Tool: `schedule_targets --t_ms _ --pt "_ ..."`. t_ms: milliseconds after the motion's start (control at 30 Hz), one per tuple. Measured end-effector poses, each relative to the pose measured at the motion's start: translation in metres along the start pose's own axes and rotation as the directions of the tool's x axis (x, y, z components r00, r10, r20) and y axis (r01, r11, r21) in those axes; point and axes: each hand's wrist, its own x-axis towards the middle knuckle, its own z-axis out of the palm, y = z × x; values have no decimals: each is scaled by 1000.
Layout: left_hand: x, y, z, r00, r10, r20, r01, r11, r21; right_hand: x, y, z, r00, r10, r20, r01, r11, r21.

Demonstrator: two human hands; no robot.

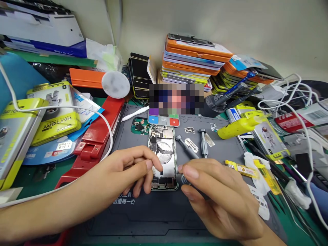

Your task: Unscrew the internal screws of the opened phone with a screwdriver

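An opened phone [163,153] lies face down on a dark grey work mat [159,212], its inner boards and round coil showing. My left hand [128,172] rests on the phone's left edge, fingers curled against its frame. My right hand [217,201] pinches a dark screwdriver [180,178], whose grey ribbed end sits by the phone's lower right corner. Two more screwdrivers [203,147] lie on the mat just right of the phone, beside a razor blade [191,145].
A yellow tool [237,127] lies at the mat's right. Stacked orange and yellow boxes [192,58] stand at the back. Battery boxes [55,112] and a red case [99,133] crowd the left. White cables [304,126] trail on the right, and small parts lie at the phone's top.
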Motion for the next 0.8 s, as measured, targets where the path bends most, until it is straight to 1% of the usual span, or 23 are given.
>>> schedule_targets --t_ms 100,167,200,267,300,333,367,400,467,500,567,633,700,800 --pt "1 0 0 1000 2 -4 -2 1000 1 0 -2 0 998 59 9 -59 998 -3" --pt "2 -1 1 1000 1 -12 -1 1000 -4 0 -1 -1 982 179 -64 -180 983 -17" --pt "3 -1 1 1000 2 -14 -2 1000 -7 0 0 -2 958 254 -136 -260 965 -27" --pt "4 -1 2 1000 11 -19 -11 1000 -13 1 6 -6 874 382 -299 -409 912 -31" --pt "4 -1 2 1000 17 -20 -17 1000 -13 2 11 -9 845 418 -333 -450 893 -21" --pt "4 -1 2 1000 18 -22 -18 1000 -7 3 17 -12 827 456 -329 -483 875 -2" --pt "4 -1 2 999 17 -28 -17 1000 0 3 23 -16 822 488 -294 -510 860 2" --pt "3 0 3 999 14 -33 -13 1000 10 3 29 -20 821 528 -218 -545 838 -26" --pt "3 1 3 999 3 -46 -1 999 36 0 41 -27 808 576 -125 -589 788 -179" --pt "3 2 4 999 1 -54 1 999 51 -2 46 -30 799 593 -106 -599 765 -238" --pt "3 4 4 998 1 -64 4 997 80 -7 54 -36 786 615 -54 -592 726 -350" --pt "3 6 5 998 4 -61 2 995 99 -10 58 -41 773 634 25 -568 709 -419" --pt "3 8 6 998 6 -58 0 995 104 -11 60 -46 753 652 91 -548 698 -462" --pt "4 10 6 998 8 -63 -1 993 115 -11 62 -51 723 678 132 -538 673 -507"
